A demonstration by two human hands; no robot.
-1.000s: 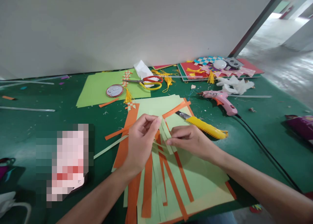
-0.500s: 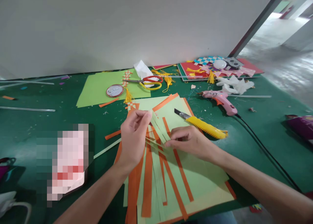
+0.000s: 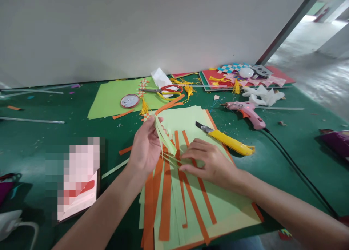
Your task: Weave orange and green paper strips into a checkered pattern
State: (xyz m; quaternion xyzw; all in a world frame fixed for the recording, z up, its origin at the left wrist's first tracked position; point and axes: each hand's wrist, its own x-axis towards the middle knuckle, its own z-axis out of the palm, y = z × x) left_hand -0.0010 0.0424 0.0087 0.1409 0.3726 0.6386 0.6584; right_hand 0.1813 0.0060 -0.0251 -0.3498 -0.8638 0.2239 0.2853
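Left hand [image 3: 145,145] pinches pale green strips [image 3: 165,138]; at its four o'clock, right hand [image 3: 209,162], half-open, empty, is over orange strips [image 3: 207,197].

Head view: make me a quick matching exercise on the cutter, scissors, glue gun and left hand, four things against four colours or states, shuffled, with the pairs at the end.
Things
1. Cutter
2. Scissors
3. Glue gun
4. Left hand

Colours or states
A. Pink, lying on the green table
B. Holding pale green strips
C. One handle loop red, the other yellow
D. Yellow body, blade out

Right pairs
1-D
2-C
3-A
4-B
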